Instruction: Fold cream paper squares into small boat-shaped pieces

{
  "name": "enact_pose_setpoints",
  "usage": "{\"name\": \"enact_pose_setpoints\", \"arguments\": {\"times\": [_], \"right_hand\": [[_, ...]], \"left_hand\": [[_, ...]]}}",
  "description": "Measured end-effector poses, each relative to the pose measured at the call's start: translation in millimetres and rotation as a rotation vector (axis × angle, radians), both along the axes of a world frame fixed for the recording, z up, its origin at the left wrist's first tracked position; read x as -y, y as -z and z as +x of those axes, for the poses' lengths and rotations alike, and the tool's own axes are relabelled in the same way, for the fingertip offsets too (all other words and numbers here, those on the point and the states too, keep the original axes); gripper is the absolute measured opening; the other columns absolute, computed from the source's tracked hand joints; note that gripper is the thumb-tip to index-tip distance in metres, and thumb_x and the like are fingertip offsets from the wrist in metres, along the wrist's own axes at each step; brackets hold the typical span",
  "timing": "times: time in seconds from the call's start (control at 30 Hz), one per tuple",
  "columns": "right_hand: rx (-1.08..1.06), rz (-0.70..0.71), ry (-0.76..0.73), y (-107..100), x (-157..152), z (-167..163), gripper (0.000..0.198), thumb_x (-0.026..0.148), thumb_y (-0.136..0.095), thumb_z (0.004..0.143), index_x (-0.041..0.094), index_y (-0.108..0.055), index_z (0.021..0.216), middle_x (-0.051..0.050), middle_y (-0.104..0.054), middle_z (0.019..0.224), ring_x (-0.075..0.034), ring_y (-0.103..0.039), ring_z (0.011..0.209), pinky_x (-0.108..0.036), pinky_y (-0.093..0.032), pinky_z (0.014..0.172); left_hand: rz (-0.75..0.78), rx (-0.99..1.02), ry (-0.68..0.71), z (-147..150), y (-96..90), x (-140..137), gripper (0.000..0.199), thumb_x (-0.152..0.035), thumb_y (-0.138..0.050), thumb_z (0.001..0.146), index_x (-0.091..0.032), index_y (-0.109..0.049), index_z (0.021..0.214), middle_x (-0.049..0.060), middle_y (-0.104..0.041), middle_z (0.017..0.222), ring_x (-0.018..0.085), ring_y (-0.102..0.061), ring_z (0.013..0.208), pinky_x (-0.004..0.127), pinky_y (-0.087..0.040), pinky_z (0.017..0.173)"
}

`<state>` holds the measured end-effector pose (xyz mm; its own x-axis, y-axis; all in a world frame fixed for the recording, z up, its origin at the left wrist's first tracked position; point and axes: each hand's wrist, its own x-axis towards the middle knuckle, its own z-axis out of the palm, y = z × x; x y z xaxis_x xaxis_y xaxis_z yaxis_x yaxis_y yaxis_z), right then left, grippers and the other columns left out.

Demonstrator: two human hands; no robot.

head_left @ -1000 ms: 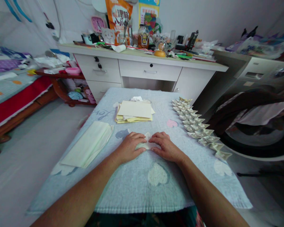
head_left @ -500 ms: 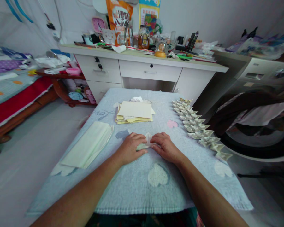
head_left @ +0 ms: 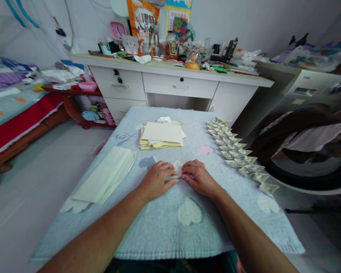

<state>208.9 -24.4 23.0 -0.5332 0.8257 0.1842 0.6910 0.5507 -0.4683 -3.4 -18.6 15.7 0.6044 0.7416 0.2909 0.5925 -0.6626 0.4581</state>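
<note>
Between my two hands, low over the cloth-covered table [head_left: 156,235], is a small piece of folded paper [head_left: 177,168] with a pointed top. My left hand [head_left: 159,180] grips its left side, the thumb along the lower edge and the fingers curled over. On the right side, my right hand [head_left: 197,176] pinches the paper in the same way. Both hands cover much of the sheet, so its full shape is hidden. Folded paper boats [head_left: 235,153] stand in a nested row at the table's right side.
A stack of cream and yellow paper [head_left: 161,132] lies beyond my hands. Larger folded sheets [head_left: 105,176] rest on the left. Behind the table stands a cluttered white desk [head_left: 179,84]; a washing machine [head_left: 309,94] is at right and a bed [head_left: 22,113] at left.
The paper's pointed part stands up a little more between my hands, and its lower edge looks more folded. My hands have barely shifted.
</note>
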Motion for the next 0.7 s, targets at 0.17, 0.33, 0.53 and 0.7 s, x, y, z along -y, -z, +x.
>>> {"name": "enact_pose_setpoints", "arguments": {"times": [0.17, 0.33, 0.53, 0.7], "right_hand": [[-0.014, -0.033, 0.019, -2.2, 1.1, -0.9, 0.013, 0.026, -0.055, 0.090, 0.021, -0.067, 0.089, -0.006, -0.064, 0.098, -0.020, -0.052, 0.093, -0.036, -0.035, 0.084], [-0.029, -0.050, 0.047, -3.0, 1.5, -2.5, 0.012, 0.025, -0.056, 0.089, 0.021, -0.067, 0.089, -0.004, -0.064, 0.097, -0.020, -0.052, 0.093, -0.036, -0.034, 0.085], [-0.030, -0.037, 0.051, 1.2, -2.0, -2.8, 0.020, 0.027, -0.050, 0.093, 0.019, -0.067, 0.087, -0.005, -0.065, 0.094, -0.018, -0.054, 0.088, -0.035, -0.034, 0.083], [0.005, -0.017, 0.011, 0.8, -0.6, 0.4, 0.020, 0.037, -0.055, 0.091, 0.021, -0.067, 0.093, -0.006, -0.065, 0.098, -0.020, -0.052, 0.092, -0.037, -0.033, 0.085]], "left_hand": [[-0.024, -0.003, 0.002, 0.2, -0.9, -0.9, 0.016, -0.030, -0.057, 0.088, -0.019, -0.067, 0.094, 0.005, -0.066, 0.101, 0.021, -0.055, 0.098, 0.036, -0.043, 0.090], [-0.042, 0.008, 0.000, -1.7, -0.4, -1.3, 0.016, -0.026, -0.056, 0.087, -0.019, -0.068, 0.096, 0.005, -0.066, 0.104, 0.021, -0.055, 0.099, 0.036, -0.044, 0.091], [-0.002, -0.017, 0.004, -0.4, 0.2, -1.9, 0.019, -0.022, -0.051, 0.091, -0.019, -0.068, 0.095, 0.005, -0.068, 0.101, 0.020, -0.057, 0.097, 0.036, -0.044, 0.090], [0.015, -0.061, 0.001, 0.7, 2.5, -4.6, 0.022, -0.019, -0.045, 0.093, -0.018, -0.067, 0.094, 0.006, -0.068, 0.097, 0.020, -0.058, 0.094, 0.035, -0.046, 0.086]]}}
